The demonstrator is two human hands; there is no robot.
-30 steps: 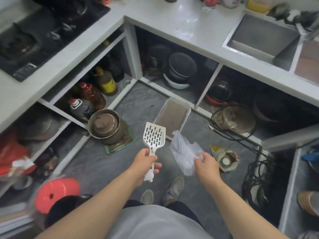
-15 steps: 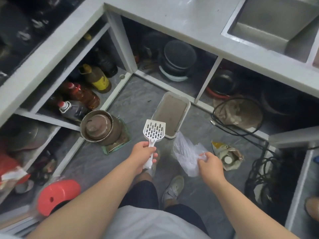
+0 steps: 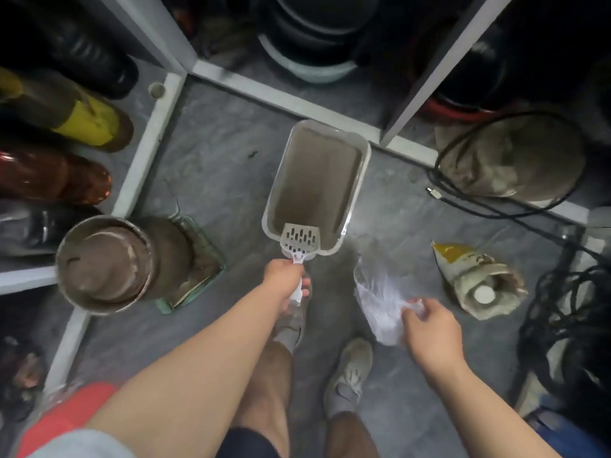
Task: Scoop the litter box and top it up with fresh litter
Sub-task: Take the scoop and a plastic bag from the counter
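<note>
The litter box [image 3: 362, 150] sits on the grey floor [image 3: 215, 173] just before the shelf frame, filled with grey-brown litter. The left hand [image 3: 286, 279] has its fingers curled round the handle of the white slotted scoop [image 3: 300, 239], whose blade lies over the box's near end. The right hand [image 3: 429, 328] pinches the crumpled clear bag [image 3: 377, 299] beside the box, near a shoe [image 3: 348, 375]

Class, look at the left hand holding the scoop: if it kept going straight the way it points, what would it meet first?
Probably the litter box: the left hand aims the slotted scoop at the box's near end, over the litter. Whether it touches yet is unclear.
</note>
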